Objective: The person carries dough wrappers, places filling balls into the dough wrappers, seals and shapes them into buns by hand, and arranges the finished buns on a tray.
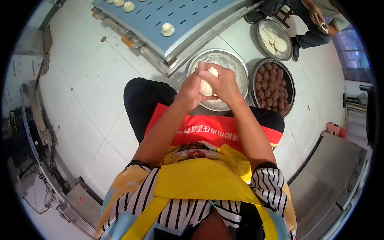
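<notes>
A pale bun (207,87) of dough sits between my two hands, above a round metal basin (240,66) dusted with flour. My left hand (191,86) curls round its left side, fingers closed. My right hand (225,83) wraps the other side, with its thumb near the gathered top. Both hands touch the dough, and its underside is hidden by them. Right of the basin, a dark-rimmed tray (256,94) holds many brown balls of filling (272,86). Shaped buns (168,29) rest on a blue slotted board (154,38) ahead.
Beyond the filling, a metal bowl (262,46) contains flat dough wrappers (280,44). Another person's hand (317,18) holds a piece of dough at the upper right. The board's wooden and metal frame (170,68) ends near the basin. A grey metal cabinet (332,160) stands at right.
</notes>
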Motion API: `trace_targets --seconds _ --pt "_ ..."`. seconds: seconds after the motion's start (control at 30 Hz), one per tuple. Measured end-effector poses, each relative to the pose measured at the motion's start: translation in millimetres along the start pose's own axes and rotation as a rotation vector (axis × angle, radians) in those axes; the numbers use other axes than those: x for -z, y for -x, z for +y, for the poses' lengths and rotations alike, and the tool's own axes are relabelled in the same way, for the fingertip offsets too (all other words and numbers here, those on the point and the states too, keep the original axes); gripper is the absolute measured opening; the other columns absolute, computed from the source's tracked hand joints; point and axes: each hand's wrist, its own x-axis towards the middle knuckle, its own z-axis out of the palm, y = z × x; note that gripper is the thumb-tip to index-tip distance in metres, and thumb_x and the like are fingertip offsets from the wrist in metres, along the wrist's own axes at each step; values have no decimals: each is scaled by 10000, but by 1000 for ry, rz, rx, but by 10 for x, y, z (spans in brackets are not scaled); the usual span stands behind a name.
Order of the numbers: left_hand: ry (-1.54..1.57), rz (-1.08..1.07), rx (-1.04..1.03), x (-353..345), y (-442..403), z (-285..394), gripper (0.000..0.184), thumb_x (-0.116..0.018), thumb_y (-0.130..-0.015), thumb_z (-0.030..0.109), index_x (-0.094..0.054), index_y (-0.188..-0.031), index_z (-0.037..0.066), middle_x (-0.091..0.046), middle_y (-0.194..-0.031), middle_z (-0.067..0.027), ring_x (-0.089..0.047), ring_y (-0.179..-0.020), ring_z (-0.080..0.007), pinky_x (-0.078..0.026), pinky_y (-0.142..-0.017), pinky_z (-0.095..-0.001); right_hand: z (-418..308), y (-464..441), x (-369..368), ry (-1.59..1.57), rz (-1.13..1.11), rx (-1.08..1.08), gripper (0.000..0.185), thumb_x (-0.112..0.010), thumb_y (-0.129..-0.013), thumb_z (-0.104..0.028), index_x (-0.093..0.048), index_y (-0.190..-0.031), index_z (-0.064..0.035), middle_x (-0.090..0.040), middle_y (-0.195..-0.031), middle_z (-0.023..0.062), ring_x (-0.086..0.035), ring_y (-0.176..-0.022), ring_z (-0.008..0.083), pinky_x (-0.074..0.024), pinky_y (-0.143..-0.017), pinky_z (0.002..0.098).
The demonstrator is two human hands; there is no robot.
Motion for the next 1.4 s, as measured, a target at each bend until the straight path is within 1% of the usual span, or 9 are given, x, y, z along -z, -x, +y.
trace_targets --seconds 0.13,0.4,0.6,0.77,0.9,1.0,1.13,1.27,1.4 --pt "-151 81 -144 137 -72 -15 653 -376 -913 610 -467 -1194 28 -586 -1081 -120 -631 -941 -237 -569 -681 -400 -99 -40 87 709 307 564 476 -704 -749 -422 -613 -1033 -52 -647 -785 112 -640 -752 263 -503 -700 350" --pt "-223 151 -328 195 -240 -98 659 -349 -914 623 -509 -1139 25 -615 -971 -110 -654 -814 -240 -574 -631 -375 14 -8 142 745 167 651 258 -627 -810 -343 -549 -780 -99 -589 -661 61 -591 -565 271 -457 -496 366" --pt "100 -309 329 351 -84 40 616 -323 -921 625 -520 -1173 98 -607 -995 -111 -630 -824 -224 -547 -658 -382 -179 -23 283 840 94 746 197 -633 -814 -267 -524 -794 -103 -583 -654 76 -599 -575 270 -456 -496 380" --pt "-445 -36 -689 173 -151 -69 589 -400 -931 560 -438 -1255 69 -543 -1184 -108 -576 -1032 -222 -498 -846 -360 -36 -45 318 698 196 695 174 -636 -814 -211 -528 -854 -80 -582 -717 104 -605 -653 291 -465 -544 388" --pt "447 -369 103 347 -150 120 626 -433 -898 589 -432 -1265 83 -528 -1211 -120 -555 -1107 -274 -534 -806 -421 -220 -46 344 674 6 755 159 -631 -818 -206 -540 -855 -81 -573 -750 102 -599 -690 302 -462 -563 406" --pt "388 -728 133 598 -350 -66 561 -452 -919 529 -438 -1262 85 -523 -1222 -130 -562 -1098 -282 -553 -763 -422 -152 -58 318 664 81 646 164 -624 -827 -218 -549 -870 -78 -568 -724 121 -586 -666 321 -467 -572 402" --pt "-1093 15 -1173 177 -116 187 384 -655 -795 126 -562 -1168 106 -515 -1182 -129 -516 -1104 -288 -529 -815 -362 86 -83 215 207 259 57 224 -572 -903 -245 -562 -853 -27 -562 -629 87 -537 -518 209 -441 -511 339" --pt "-1668 -189 -1468 394 -238 165 296 -659 -735 84 -647 -1030 103 -510 -1205 -74 -480 -1132 -314 -482 -908 -404 376 -291 378 -551 -125 -516 232 -567 -904 -225 -565 -809 -12 -489 -552 23 -472 -451 129 -388 -407 285" --pt "-1671 -335 -1494 405 -278 17 294 -685 -668 83 -675 -961 108 -516 -1214 -39 -465 -1145 -333 -452 -954 -423 484 -486 575 -84 -494 -680 248 -536 -928 -263 -553 -862 -25 -444 -561 -3 -346 -383 82 -314 -366 233"
